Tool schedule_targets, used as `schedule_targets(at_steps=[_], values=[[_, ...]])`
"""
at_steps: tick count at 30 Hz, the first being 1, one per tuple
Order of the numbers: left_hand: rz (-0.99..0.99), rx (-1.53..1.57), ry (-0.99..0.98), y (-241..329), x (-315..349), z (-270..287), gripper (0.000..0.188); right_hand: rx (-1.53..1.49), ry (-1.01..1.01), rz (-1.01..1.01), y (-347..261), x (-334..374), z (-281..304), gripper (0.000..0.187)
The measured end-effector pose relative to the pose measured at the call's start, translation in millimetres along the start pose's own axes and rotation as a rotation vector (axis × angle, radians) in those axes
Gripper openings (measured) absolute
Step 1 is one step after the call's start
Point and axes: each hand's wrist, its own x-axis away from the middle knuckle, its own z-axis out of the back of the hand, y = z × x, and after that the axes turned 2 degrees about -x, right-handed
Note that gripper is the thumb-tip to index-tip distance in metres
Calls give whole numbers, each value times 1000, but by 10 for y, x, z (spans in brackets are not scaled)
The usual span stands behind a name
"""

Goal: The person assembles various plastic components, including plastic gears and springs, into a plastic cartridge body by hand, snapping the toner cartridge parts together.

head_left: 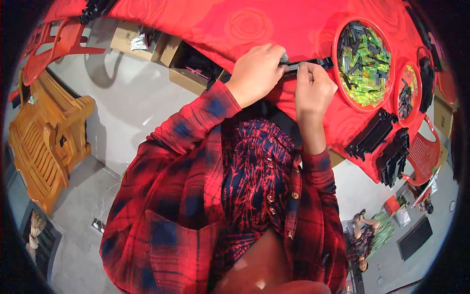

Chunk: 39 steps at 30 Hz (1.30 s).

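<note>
Above the near edge of the red-clothed table, my left hand (259, 71) and my right hand (314, 88) are close together on a long, narrow black plastic part (321, 62). My left thumb and fingers grip its left end. A small greyish piece (284, 58) shows at the left fingertips; its kind is unclear. My right fingers are closed in a pinch on the part's middle, and its far end sticks out past them toward the right. Just beyond lies a red round tray (337, 73) of yellow-green clear pieces (366, 90) and black pieces (377, 60).
A smaller red tray (399, 110) of small parts stands farther right. Stacks of black strips (373, 133) lie at the table's right corner beside a red plastic chair (425, 154). Open cardboard boxes (188, 81) stand under the far left edge. A wooden bench (46, 142) is at left.
</note>
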Motion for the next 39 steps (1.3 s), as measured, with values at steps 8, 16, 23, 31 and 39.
schedule_targets(at_steps=[8,16,23,31,39], values=[[31,-7,-33,50,5,33,22,-285,153,-106,181,10,99,14],[21,-56,-79,106,-39,50,22,-158,62,-52,392,3,25,21],[52,-124,-123,173,-114,37,23,-87,50,-18,327,3,34,23],[64,-103,-111,139,-175,-20,24,-107,93,8,317,19,-16,20],[62,-54,-94,123,-178,-57,28,-61,111,95,320,19,-19,15]])
